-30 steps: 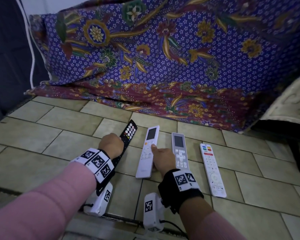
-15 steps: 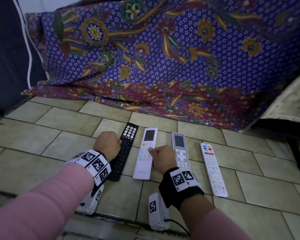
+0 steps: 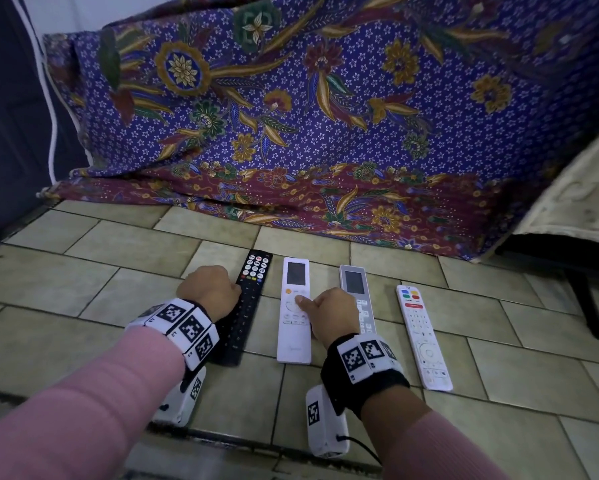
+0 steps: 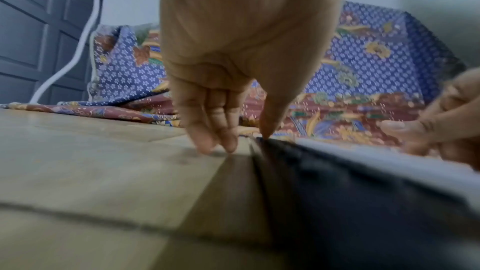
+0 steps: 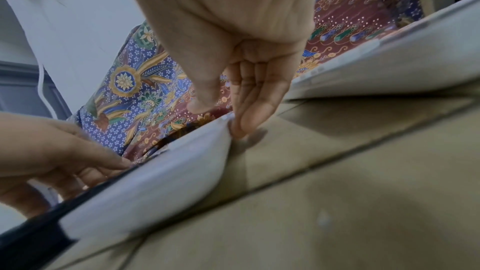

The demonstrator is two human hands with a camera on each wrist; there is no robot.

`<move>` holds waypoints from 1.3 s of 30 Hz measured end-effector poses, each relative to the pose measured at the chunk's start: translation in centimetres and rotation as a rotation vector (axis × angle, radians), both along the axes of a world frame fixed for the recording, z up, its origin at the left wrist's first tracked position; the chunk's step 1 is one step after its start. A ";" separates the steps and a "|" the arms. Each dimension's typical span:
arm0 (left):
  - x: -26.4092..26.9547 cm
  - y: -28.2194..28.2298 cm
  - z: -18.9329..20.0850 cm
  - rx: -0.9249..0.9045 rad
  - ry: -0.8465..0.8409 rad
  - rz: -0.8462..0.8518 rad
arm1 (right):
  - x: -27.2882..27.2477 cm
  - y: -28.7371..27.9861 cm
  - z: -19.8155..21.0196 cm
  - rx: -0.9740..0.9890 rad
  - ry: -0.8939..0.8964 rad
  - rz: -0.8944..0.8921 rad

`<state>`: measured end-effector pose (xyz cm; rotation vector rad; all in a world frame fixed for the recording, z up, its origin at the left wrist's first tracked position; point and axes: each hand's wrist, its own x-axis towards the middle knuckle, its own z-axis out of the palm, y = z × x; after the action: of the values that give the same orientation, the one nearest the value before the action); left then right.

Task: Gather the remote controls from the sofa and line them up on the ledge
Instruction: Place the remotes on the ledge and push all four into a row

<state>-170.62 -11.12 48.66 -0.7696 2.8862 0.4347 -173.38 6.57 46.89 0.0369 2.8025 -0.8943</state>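
Four remotes lie side by side on the tiled ledge (image 3: 118,271). My left hand (image 3: 210,289) holds the black remote (image 3: 248,306) at its left edge; in the left wrist view the thumb sits on the black remote (image 4: 363,202) and the fingers (image 4: 221,143) reach down to the tile beside it. My right hand (image 3: 329,310) pinches the white screen remote (image 3: 293,337), with the thumb on top and the fingers (image 5: 246,126) against the right side of this remote (image 5: 155,182). To the right lie a grey screen remote (image 3: 355,282) and a white remote with coloured buttons (image 3: 422,337).
The sofa, draped in purple floral cloth (image 3: 325,116), rises just behind the ledge. A dark door (image 3: 7,116) and a white cable (image 3: 54,133) are at the left. A cream cushion on a dark frame (image 3: 575,209) stands at the right.
The black remote has swung from a tilt to lie parallel with the others. The white screen remote has also straightened. Both hands stayed on them and shifted slightly forward.
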 end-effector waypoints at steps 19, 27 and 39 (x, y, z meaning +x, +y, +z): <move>1.2 16.7 2.2 0.308 -0.175 -0.559 | 2.8 16.6 3.6 0.393 -0.151 -0.111; 1.2 16.4 1.1 0.339 -0.113 -0.524 | 3.5 16.5 0.9 0.251 -0.105 -0.127; 1.5 14.8 0.4 0.438 -0.129 -0.534 | 4.2 13.7 1.4 0.070 -0.057 -0.042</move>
<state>-169.13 3.73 49.06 0.0413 2.5795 0.8551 -169.22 20.24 48.26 0.1302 2.7893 -0.7906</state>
